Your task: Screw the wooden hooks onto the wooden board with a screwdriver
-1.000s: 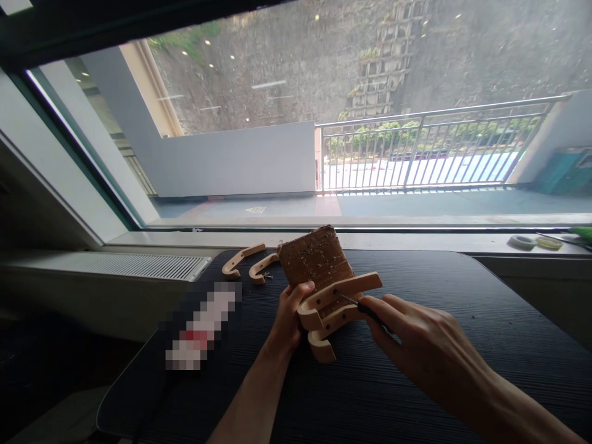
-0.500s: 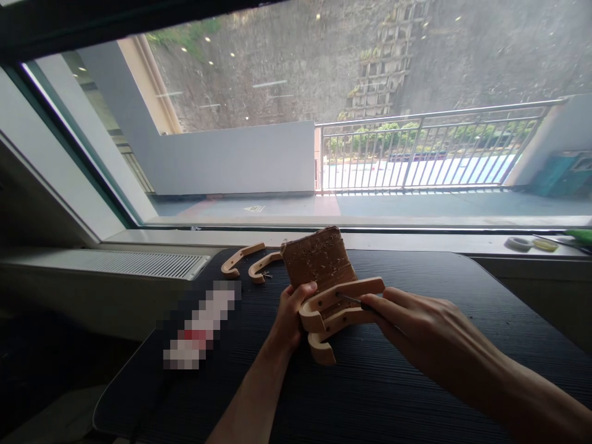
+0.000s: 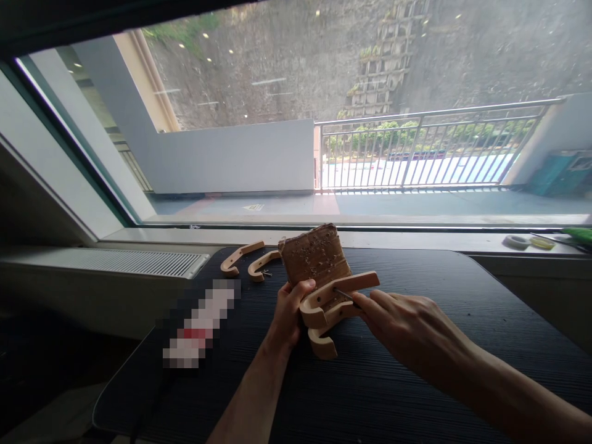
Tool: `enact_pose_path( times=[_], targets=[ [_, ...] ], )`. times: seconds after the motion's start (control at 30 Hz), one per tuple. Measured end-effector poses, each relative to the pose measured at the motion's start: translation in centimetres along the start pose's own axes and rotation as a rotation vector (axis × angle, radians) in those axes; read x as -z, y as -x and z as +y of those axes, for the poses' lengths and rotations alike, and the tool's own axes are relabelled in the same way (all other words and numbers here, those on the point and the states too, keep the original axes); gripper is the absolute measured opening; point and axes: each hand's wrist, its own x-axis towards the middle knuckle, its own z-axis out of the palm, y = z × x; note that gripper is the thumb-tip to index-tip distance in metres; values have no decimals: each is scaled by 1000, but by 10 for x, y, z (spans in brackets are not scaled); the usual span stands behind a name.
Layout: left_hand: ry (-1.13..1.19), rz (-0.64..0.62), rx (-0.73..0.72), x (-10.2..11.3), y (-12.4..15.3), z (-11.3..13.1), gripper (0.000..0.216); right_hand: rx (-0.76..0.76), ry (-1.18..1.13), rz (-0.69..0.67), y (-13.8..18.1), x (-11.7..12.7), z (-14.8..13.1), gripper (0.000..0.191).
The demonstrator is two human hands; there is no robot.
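Fingers of the right hand [image 3: 407, 320] are pinched round a thin dark screwdriver [image 3: 343, 295], its handle mostly hidden by them. Seen from the head camera, the left hand [image 3: 290, 311] grips a brown board [image 3: 317, 253] at its near left corner, thumb on top; its other fingers are out of sight. Across the board's near part lie an upper wooden hook [image 3: 354, 283] and, nearer, a lower wooden hook [image 3: 324, 345]. The screwdriver's tip meets a hole in the upper one; another hole is to the left. Whether a screw sits under the tip is too small to tell.

The step in hand looks like working a screw there. The next move seems to call for a firm left grip, the tip seated and the shaft in line with the hole, lest it slip. Two spare hooks [image 3: 238, 256] and some small screws [image 3: 266, 274] lie far left on the black table [image 3: 462, 277].
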Motion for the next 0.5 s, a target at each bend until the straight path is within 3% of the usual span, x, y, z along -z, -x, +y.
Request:
enact_pose_path(
  times=[0.1,0.2,0.27,0.37,0.43,0.5],
  targets=[
    [-17,12,-11,0,1,1,23,-183,-161,55,3,-9,0,21],
    [-25,21,-21,-1,2,1,26,-385,-354,7,4,-12,0,23],
    [-18,45,-31,-1,1,1,28,-436,-353,-39,3,-10,0,25],
    [-3,78,-35,0,-1,-1,26,-388,-145,-65,1,-5,-2,26],
    [-7,80,-36,0,-2,-2,24,-299,-11,-23,0,-1,-3,36],
    [-22,74,-36,1,-2,-2,23,-165,73,50,-1,1,-5,31]
  ],
)
